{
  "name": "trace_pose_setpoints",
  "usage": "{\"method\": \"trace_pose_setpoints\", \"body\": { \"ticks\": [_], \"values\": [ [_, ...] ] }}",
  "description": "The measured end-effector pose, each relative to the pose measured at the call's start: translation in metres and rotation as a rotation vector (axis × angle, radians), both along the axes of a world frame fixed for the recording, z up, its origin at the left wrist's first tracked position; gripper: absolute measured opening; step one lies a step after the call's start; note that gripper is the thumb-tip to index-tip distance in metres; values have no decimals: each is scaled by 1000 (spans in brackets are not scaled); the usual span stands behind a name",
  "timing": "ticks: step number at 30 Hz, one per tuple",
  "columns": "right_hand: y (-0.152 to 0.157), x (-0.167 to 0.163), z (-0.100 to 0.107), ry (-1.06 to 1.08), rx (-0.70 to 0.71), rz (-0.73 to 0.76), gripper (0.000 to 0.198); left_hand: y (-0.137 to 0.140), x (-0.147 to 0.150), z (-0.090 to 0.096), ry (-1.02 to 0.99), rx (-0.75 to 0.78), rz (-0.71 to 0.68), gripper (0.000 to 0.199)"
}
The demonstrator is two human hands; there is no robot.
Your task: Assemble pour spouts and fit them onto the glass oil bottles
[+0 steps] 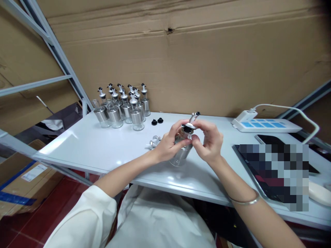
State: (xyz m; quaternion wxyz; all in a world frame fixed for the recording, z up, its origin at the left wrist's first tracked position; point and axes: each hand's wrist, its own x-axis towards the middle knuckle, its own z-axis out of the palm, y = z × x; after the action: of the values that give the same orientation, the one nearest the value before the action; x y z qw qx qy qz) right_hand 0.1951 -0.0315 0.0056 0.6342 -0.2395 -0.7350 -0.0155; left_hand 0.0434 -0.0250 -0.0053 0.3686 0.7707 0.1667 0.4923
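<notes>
left hand (167, 146): gripping the bottle (181, 152) by its neck
right hand (212, 141): pinching the spout's (193, 118) base
black caps (154, 122): beyond the grip, leftward
power strip (266, 125): right of the grip

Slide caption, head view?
Left hand and right hand grip a spouted bottle at a white table, more bottles beyond.

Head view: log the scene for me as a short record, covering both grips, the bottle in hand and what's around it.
Left grip: around the upper part of the bottle
Right grip: fingertips at the pourer and neck
Pourer: at the bottle's mouth; seating unclear
Beside left grip: loose metallic parts, partly hidden
Beyond: two small black pieces
Far left on table: bottle group, most with pourers
Right: white power strip, pixelated dark device
</notes>
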Motion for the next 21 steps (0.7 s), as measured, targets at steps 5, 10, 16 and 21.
{"method": "trace_pose_setpoints", "body": {
  "ticks": [5, 10, 16, 21],
  "values": [
    [0, -1, 3, -11, -1, -3, 37, 0, 0, 1, -22, -43, -30, 52],
    [-1, -2, 5, -8, -6, 21, 39, 0, 0, 0, -45, -75, -45, 51],
    [0, -2, 3, -29, -25, 76, 33, 3, 3, -4, -91, -48, -44, 43],
    [0, -3, 2, -19, -20, 109, 30, 4, 4, -6, -98, -25, -41, 39]
  ]
}}
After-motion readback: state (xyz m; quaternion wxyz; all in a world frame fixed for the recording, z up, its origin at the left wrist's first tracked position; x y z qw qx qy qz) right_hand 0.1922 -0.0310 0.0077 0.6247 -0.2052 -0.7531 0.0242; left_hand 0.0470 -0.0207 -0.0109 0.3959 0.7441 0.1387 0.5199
